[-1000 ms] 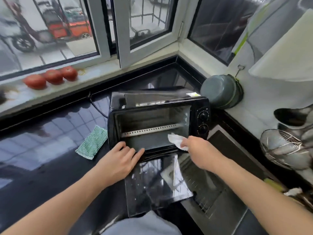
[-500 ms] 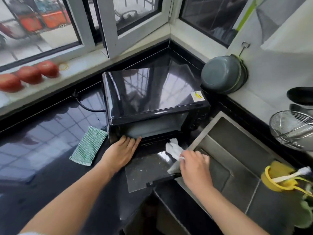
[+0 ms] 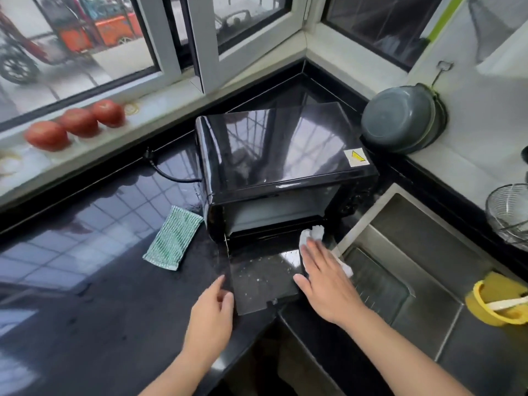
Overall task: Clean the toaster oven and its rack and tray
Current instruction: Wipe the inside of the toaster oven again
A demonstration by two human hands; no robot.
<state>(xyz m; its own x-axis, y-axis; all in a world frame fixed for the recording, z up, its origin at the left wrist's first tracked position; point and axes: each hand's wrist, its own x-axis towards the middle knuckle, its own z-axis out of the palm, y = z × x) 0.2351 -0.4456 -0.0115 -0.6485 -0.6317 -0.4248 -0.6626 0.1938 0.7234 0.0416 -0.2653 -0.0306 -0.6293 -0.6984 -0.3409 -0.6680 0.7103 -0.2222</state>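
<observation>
Head view: the glossy black box-shaped toaster oven point(image 3: 283, 155) stands on the black polished worktop point(image 3: 85, 252) in the corner under the windows. Its long axis runs left to right, and its open mouth faces the person. Its glass door point(image 3: 263, 278) is dropped flat toward the worktop's front edge and is speckled with crumbs. The right hand point(image 3: 323, 284) lies with fingers straight and spread, pressing a crumpled white paper towel point(image 3: 313, 234) onto the door's right side near the hinge. The left hand point(image 3: 211, 315) hovers at the door's left front corner, fingers relaxed, holding nothing; whether it touches the glass cannot be told. A green knitted dishcloth point(image 3: 174, 238) lies just left of the oven. The steel sink point(image 3: 428, 252) sits to the right, holding a yellow cup point(image 3: 497, 301).
</observation>
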